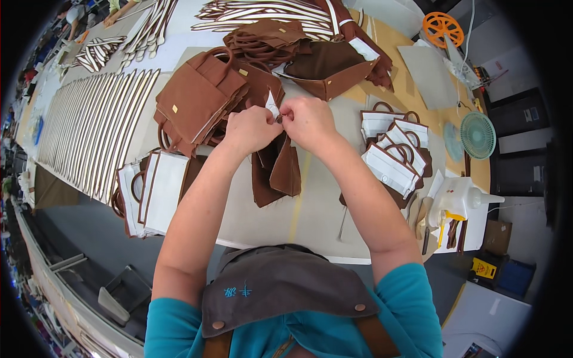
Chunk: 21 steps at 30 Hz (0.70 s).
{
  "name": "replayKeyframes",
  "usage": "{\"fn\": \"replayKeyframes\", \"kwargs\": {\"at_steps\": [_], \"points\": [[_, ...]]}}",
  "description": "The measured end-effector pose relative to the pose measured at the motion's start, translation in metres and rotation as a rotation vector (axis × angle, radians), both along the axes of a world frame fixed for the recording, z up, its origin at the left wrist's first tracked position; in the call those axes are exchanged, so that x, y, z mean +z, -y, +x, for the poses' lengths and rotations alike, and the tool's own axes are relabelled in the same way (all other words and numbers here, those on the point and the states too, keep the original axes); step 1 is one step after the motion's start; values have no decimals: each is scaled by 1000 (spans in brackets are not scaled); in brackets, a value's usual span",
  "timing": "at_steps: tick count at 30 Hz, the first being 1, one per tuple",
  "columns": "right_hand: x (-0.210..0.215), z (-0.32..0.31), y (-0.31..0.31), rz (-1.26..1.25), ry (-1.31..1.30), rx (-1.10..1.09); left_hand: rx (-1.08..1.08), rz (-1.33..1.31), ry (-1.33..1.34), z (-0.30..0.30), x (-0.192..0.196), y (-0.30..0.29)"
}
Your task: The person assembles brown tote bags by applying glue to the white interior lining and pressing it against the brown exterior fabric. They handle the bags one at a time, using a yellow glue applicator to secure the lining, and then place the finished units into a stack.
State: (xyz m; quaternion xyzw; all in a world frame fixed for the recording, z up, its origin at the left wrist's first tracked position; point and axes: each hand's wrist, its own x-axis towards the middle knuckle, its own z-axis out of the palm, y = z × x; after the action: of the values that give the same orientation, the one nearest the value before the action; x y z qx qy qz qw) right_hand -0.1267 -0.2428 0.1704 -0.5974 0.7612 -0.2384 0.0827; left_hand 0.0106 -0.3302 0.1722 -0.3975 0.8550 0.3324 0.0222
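Note:
My left hand (252, 129) and my right hand (309, 123) meet over the middle of the table. Both are closed, with fingertips pinching the upper edge of a brown fabric bag piece (285, 170). Its folded panels hang toward me. A small white pointed flap (272, 104) sticks up between my fingers; a small dark spot shows at the pinch, too small to make out. Left of my hands lies a stack of brown bag panels (194, 98) with looped handles. Beyond them are more brown bag pieces (328, 67).
White-faced handled panels lie in a pile (394, 152) at right and another (164, 188) at left. Rows of brown-and-white strips (95, 128) cover the far left. A white bottle (456, 197), a green round fan (477, 135) and an orange reel (443, 30) stand along the right.

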Motion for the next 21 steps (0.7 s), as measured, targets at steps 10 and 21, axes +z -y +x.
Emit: {"fn": "replayKeyframes", "kwargs": {"at_steps": [10, 21], "points": [[1, -13, -3, 228, 52, -61, -105, -302, -137, -9, -3, -29], [-9, -41, -30, 213, 239, -75, -117, -381, -263, -30, -3, -46]]}}
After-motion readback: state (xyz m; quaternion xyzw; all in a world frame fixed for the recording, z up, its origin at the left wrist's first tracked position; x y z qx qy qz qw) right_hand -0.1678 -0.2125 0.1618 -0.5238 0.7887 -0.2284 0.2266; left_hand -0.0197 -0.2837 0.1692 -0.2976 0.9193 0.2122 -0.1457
